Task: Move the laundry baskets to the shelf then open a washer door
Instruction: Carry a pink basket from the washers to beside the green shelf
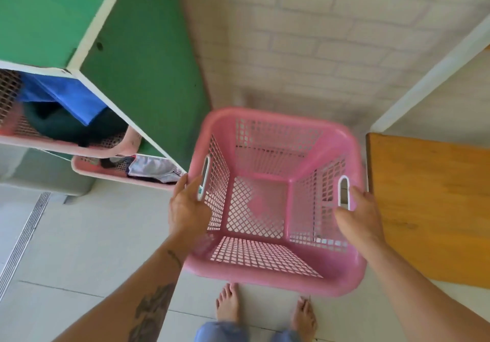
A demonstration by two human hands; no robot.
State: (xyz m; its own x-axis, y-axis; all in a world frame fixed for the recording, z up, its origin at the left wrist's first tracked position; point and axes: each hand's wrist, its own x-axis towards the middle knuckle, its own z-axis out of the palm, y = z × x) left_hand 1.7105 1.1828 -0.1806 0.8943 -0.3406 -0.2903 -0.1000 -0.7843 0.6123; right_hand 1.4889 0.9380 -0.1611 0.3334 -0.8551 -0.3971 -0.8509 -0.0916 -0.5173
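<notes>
While both sets of fingers curl around the rim by the handle slots, left hand [188,206] and right hand [358,217] carry the empty pink laundry basket [267,265] level. The green shelf [138,76], two loaded baskets [119,174] in it, lies leftward, nearer the left hand.

Domestic laundry area: pale tiled floor [79,235] with drain grate [23,235] at 9 o'clock, green shelf unit [138,76] holding clothes-filled pink baskets [127,172] at 10 o'clock, painted brick wall [305,37] at 12 o'clock.
</notes>
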